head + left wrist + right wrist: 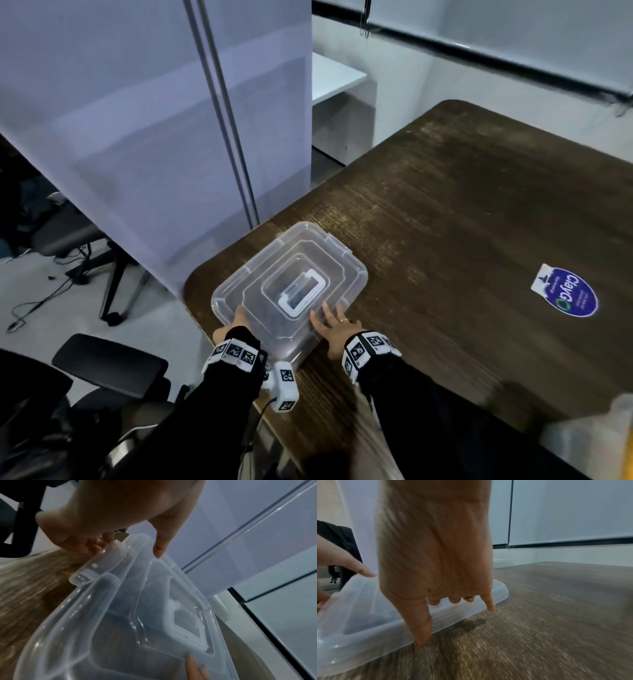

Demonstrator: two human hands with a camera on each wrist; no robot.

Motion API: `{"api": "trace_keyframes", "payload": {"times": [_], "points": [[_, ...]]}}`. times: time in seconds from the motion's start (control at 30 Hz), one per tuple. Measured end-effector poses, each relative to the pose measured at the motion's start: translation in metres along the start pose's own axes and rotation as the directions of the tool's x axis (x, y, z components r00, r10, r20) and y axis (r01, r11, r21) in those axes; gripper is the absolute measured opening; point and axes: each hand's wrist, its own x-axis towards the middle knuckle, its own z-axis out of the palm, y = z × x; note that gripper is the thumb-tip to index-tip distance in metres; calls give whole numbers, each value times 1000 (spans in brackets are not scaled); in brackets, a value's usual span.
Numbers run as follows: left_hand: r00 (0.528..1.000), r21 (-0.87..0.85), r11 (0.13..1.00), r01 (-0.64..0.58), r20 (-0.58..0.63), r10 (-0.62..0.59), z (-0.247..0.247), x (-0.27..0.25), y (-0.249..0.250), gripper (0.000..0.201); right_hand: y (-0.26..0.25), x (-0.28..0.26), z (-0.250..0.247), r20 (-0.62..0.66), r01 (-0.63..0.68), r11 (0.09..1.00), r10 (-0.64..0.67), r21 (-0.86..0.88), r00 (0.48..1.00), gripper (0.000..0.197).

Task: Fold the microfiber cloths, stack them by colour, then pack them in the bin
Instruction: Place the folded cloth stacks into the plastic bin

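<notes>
A clear plastic bin with its lid on and a white handle sits at the near-left corner of the dark wooden table. My left hand grips the bin's near-left edge, thumb on the lid and fingers curled at a latch. My right hand rests on the near-right rim with its fingers spread. Its thumb points down the bin's side. No cloths are in view. What lies inside the bin is too dim to tell.
A blue round sticker is on the table to the right. A blurred whitish thing lies at the near-right edge. A white partition stands beyond the table corner. A black chair stands at my left.
</notes>
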Motion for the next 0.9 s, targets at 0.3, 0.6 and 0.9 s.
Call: {"api": "trace_keyframes", "payload": {"times": [0.3,0.6,0.9], "points": [[901,-121,908,-400,-232,366,35,-58,-4,25,21,-30,14,-516,31,955,133,296,846,62],[612,-295,603,-741,71,788,90,-117,3,29,130,-161,-44,-831,86,830,555,551,-41,57],[376,-260,537,-803,479,793,159,-261,-27,30,205,-333,30,-643,33,729,624,684,-444,51]]}}
